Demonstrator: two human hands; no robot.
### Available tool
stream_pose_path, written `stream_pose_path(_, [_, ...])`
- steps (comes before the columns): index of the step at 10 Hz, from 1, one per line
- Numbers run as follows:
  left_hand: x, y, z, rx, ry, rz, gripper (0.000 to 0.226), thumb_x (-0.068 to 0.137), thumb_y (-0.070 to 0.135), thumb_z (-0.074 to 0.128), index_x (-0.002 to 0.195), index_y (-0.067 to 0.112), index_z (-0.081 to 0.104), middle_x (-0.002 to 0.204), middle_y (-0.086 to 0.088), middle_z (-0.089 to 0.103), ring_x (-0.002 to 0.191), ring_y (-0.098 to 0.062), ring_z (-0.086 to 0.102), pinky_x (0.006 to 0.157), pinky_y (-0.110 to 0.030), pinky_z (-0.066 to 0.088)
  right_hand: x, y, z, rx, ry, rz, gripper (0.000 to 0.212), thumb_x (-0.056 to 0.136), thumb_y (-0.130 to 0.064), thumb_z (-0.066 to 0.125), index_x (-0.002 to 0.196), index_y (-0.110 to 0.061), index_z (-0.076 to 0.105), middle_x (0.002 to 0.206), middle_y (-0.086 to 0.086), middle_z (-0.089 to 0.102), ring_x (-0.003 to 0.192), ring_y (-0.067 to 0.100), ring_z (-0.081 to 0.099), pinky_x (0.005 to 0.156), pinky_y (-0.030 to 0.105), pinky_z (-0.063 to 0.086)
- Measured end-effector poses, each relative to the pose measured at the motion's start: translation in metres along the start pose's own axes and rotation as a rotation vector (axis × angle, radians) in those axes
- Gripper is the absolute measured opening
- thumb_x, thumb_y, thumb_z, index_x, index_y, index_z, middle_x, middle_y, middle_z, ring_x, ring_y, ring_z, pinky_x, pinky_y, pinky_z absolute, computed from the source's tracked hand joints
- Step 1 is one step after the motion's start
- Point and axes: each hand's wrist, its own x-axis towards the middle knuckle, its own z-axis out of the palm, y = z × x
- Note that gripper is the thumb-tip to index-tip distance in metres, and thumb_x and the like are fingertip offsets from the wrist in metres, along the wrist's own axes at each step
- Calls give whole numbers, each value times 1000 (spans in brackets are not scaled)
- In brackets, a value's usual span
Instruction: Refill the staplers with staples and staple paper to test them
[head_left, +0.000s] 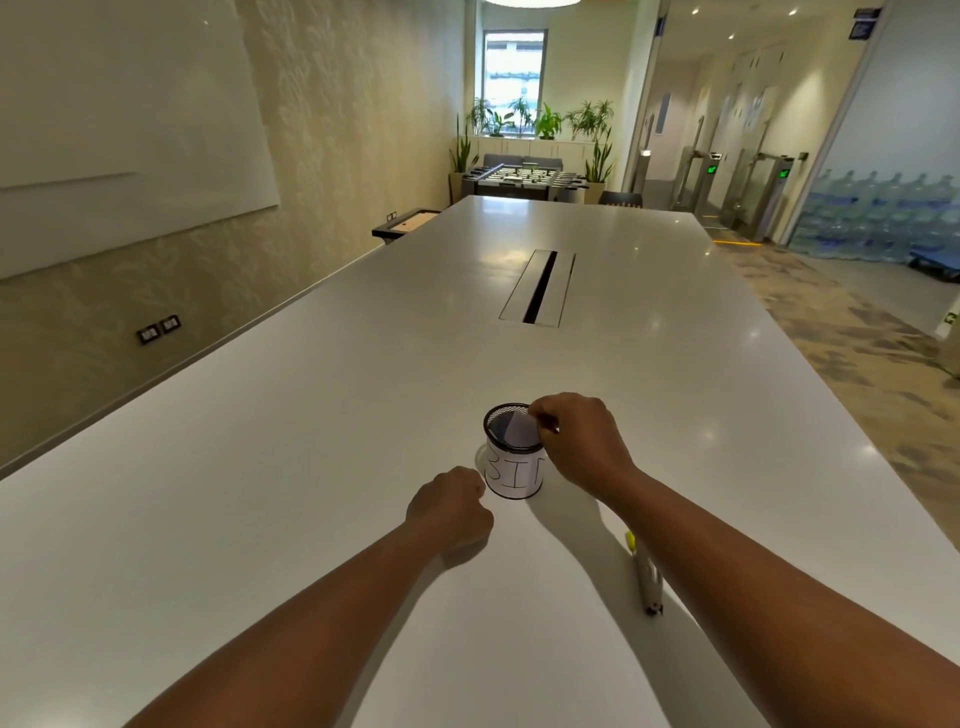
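A black mesh cup (511, 480) with a white label reading "BIN" stands on the white table (311, 467) in front of me. A folded piece of white paper (514, 430) stands inside it. My right hand (579, 447) hovers over the cup's right rim, its fingertips pinched together at the paper's upper edge. My left hand (449, 509) is curled into a fist holding nothing, resting on the table just left of the cup's base. A slim grey item with a yellow end (645, 577) lies beside my right forearm; I cannot tell what it is.
A long cable slot (540, 287) runs down the table's middle, farther away. A whiteboard wall is on the left. A football table (524, 179) and plants stand beyond the table's far end, with carpeted floor to the right.
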Motion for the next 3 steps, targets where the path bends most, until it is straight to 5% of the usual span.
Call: stream_pose_path(3, [9,4,-5,91,-31,11,30,74,18,62,104,18,62,108,0,67,98,-27,64,76,-30,48,-6,14,6,209,170,114,17,88,-3,66,97,-13,77,94,3,76,79,17,65,77,33,53])
